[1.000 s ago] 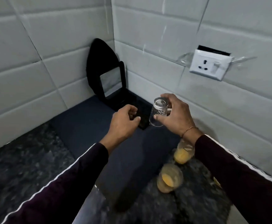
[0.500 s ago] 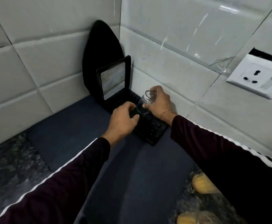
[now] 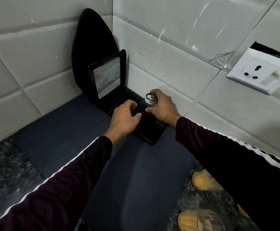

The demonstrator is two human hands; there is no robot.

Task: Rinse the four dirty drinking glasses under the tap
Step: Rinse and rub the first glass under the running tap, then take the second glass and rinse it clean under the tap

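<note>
Glass in hand: a clear drinking glass (image 3: 151,100) sits at the 12 o'clock end of the reach, over the black drying rack (image 3: 146,129) in the counter's back corner. Its long axis runs close to vertical, tipped a little toward the camera, and a round end faces up; whether that end is the base or the mouth, hard to call. Right hand (image 3: 162,105) wraps it from the 3 o'clock side, fingers curled round the wall, thumb down at the lower edge. Whether the glass already touches the rack cannot be told.

Left hand (image 3: 125,118) is just beside it at 9 o'clock, fingers curled in loosely over the rack, holding nothing visible. A black-framed panel (image 3: 107,77) stands upright at the rack's far end, with a dark teardrop-shaped board (image 3: 92,39) leaning on the tiles behind. Rack rests on a dark blue mat (image 3: 69,139) spread over the speckled counter (image 3: 2,172). Down at 5 o'clock, two glasses smeared orange: one (image 3: 202,180) near the right sleeve, another (image 3: 199,220) at the bottom edge. White wall socket (image 3: 259,72) up at 2 o'clock.
</note>
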